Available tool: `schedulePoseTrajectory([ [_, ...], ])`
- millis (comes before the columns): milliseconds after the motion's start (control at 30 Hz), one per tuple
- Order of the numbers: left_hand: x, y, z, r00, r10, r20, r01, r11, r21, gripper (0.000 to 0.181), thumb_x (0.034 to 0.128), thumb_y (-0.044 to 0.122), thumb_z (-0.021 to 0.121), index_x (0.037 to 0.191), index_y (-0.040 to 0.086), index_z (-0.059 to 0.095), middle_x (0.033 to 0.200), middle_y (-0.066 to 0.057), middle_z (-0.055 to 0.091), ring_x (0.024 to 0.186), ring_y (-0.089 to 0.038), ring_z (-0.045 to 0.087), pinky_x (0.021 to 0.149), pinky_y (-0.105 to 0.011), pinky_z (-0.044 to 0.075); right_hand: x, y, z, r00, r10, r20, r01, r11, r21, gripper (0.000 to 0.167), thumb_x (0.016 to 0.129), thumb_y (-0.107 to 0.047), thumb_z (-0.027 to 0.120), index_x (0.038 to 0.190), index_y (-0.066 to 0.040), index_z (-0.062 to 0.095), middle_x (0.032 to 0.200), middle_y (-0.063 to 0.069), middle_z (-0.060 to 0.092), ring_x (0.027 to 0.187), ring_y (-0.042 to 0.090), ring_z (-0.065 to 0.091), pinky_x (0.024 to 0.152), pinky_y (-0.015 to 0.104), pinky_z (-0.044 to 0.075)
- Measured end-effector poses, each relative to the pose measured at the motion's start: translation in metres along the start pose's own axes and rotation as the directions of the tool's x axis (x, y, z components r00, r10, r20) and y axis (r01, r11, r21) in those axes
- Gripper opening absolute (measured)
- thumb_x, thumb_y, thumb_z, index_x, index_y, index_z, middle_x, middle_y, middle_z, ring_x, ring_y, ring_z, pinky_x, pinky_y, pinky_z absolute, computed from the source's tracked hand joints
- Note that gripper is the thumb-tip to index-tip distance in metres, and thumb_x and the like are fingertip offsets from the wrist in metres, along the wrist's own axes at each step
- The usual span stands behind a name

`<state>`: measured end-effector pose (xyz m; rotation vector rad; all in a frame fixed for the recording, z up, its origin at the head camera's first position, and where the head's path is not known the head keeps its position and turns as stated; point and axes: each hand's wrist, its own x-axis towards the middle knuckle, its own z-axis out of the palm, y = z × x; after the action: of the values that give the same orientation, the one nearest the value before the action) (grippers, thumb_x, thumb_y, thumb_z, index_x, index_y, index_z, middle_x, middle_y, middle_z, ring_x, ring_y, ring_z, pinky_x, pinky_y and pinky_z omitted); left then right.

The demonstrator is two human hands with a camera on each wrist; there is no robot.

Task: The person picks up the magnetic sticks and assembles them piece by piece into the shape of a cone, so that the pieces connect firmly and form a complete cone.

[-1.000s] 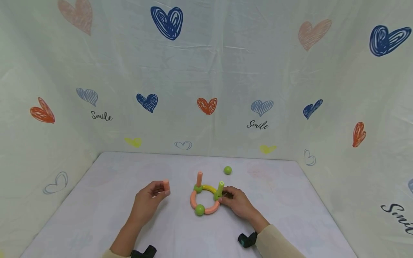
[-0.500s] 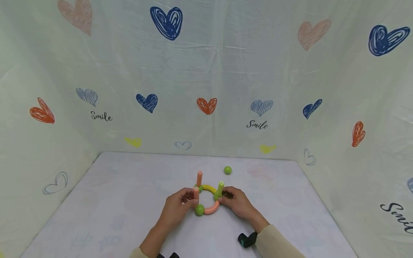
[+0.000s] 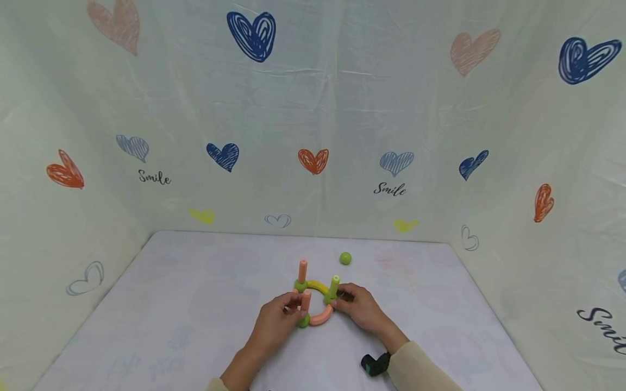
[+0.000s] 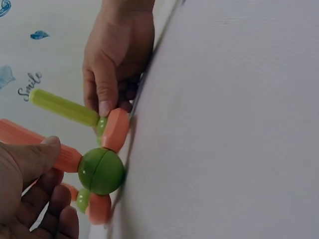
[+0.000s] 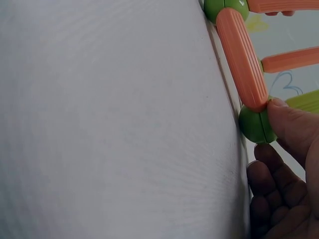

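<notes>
My left hand pinches an orange ridged stick between thumb and fingers. In the left wrist view the stick's lower end meets the front green ball of a ring on the table. Curved pieces, one orange and one yellow, join the ring's green balls. My left hand mostly covers the ring's left side. My right hand grips the right green ball, from which a lime stick rises. Another orange stick stands on the back-left ball.
A loose green ball lies on the white table behind the ring. Near my right wrist is a black device. A pale curtain printed with hearts surrounds the table's back and sides.
My left hand has moved right with the orange stick, from left of the ring to the front green ball, where the stick now stands. My right hand has stayed in place.
</notes>
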<state>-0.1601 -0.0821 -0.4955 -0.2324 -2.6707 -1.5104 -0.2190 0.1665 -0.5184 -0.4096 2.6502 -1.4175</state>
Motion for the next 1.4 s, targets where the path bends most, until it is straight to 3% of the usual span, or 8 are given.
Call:
schedulePoseTrajectory([
  [100,-0.003,-0.005,0.005,1.0,0.0,-0.004,0.001,0.997,0.072,0.029,0.0886,0.018,0.085,0.114,0.012,0.074,0.104,0.004,0.071,0.095,-0.011,0.064,0.078,-0.026,0.053,-0.002,-0.001,0.001,1.0,0.008,0.0,-0.008,1.0,-0.008,0.032,0.095,-0.026,0.08,0.121,-0.009,0.074,0.104,0.0,0.068,0.094,0.016,0.058,0.082,0.029,0.05],
  [200,-0.005,-0.011,0.009,1.0,0.0,-0.013,0.001,0.996,0.093,0.029,0.0862,0.02,0.088,0.111,0.011,0.074,0.101,0.005,0.068,0.093,-0.01,0.063,0.075,-0.025,0.051,-0.004,-0.002,0.002,0.999,0.032,0.0,-0.032,0.999,-0.028,0.033,0.094,-0.029,0.081,0.121,-0.011,0.074,0.107,0.0,0.069,0.095,0.016,0.058,0.084,0.032,0.051],
  [400,-0.006,-0.018,0.007,0.999,0.001,-0.037,0.001,0.997,0.077,0.026,0.0864,0.018,0.087,0.109,0.013,0.075,0.1,0.006,0.067,0.091,-0.009,0.06,0.076,-0.023,0.051,-0.013,-0.003,0.003,0.999,0.041,0.005,-0.041,0.998,-0.053,0.035,0.092,-0.033,0.082,0.119,-0.012,0.074,0.109,-0.001,0.07,0.096,0.016,0.059,0.084,0.033,0.051],
  [567,-0.006,-0.022,-0.001,0.997,-0.057,-0.047,0.06,0.997,0.044,0.026,0.088,0.019,0.086,0.111,0.014,0.076,0.101,0.006,0.067,0.093,-0.01,0.06,0.079,-0.025,0.053,-0.02,-0.004,0.005,0.999,0.01,0.032,-0.009,0.999,-0.046,0.031,0.093,-0.032,0.08,0.119,-0.014,0.075,0.115,-0.001,0.072,0.101,0.017,0.061,0.087,0.032,0.051],
  [900,0.0,-0.033,-0.008,0.994,-0.101,-0.034,0.101,0.995,0.009,0.032,0.0905,0.021,0.084,0.119,0.01,0.075,0.114,0.001,0.072,0.108,-0.016,0.067,0.093,-0.041,0.057,-0.025,-0.007,0.006,0.998,-0.002,0.065,0.005,0.999,-0.054,0.031,0.095,-0.032,0.078,0.122,-0.018,0.075,0.114,-0.005,0.071,0.102,0.015,0.061,0.087,0.031,0.051],
  [1133,0.002,-0.036,-0.008,0.993,-0.109,-0.035,0.108,0.993,-0.039,0.031,0.0907,0.021,0.084,0.119,0.01,0.076,0.116,0.0,0.072,0.11,-0.018,0.068,0.095,-0.042,0.057,-0.014,-0.001,-0.002,0.996,0.09,-0.001,-0.09,0.993,0.07,0.025,0.099,-0.028,0.074,0.12,-0.015,0.076,0.11,-0.002,0.073,0.101,0.015,0.065,0.085,0.029,0.055],
  [1400,0.004,-0.034,-0.007,0.991,-0.127,-0.033,0.124,0.99,-0.068,0.031,0.0912,0.019,0.083,0.12,0.009,0.075,0.119,-0.002,0.072,0.111,-0.019,0.068,0.096,-0.043,0.057,0.007,0.005,-0.021,0.962,0.175,-0.212,-0.156,0.982,0.101,0.025,0.101,-0.024,0.073,0.12,-0.009,0.076,0.11,0.0,0.075,0.099,0.017,0.063,0.082,0.029,0.054],
])
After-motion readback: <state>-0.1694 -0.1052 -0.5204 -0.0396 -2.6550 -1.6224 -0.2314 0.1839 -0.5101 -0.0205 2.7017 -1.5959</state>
